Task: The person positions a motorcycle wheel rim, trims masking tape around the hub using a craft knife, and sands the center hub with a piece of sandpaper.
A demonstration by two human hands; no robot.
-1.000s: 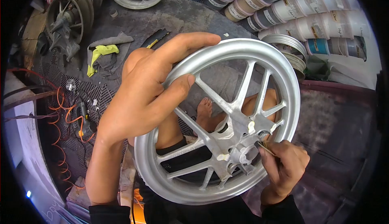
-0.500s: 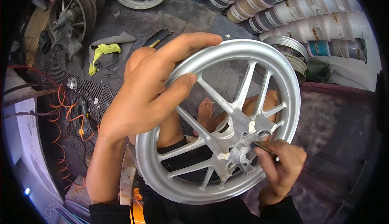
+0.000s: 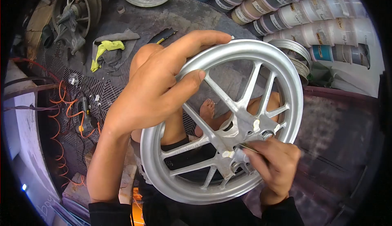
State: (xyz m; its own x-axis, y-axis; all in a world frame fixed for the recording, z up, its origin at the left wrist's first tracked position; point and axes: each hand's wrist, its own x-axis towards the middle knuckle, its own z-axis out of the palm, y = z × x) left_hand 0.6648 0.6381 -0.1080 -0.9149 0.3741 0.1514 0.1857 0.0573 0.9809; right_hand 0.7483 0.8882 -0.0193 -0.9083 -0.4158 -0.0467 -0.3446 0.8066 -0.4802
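Note:
A silver alloy wheel rim with several spokes rests tilted over my lap. My left hand grips its upper left edge, thumb on the inner side and fingers stretched along the outside. At the hub, my right hand pinches a thin, dark, flat piece, perhaps folded sandpaper, against the metal. Fingers hide most of that piece. Pale patches show on the raised bosses around the hub.
Labelled tubs are stacked at the upper right, near another bare rim. More wheels stand at the upper left. A yellow cloth lies on the floor. An orange coiled hose and a power tool are at left.
My right hand has slid a little left across the hub with the thin piece. The rim and my left hand sit slightly farther right; the left grip is kept.

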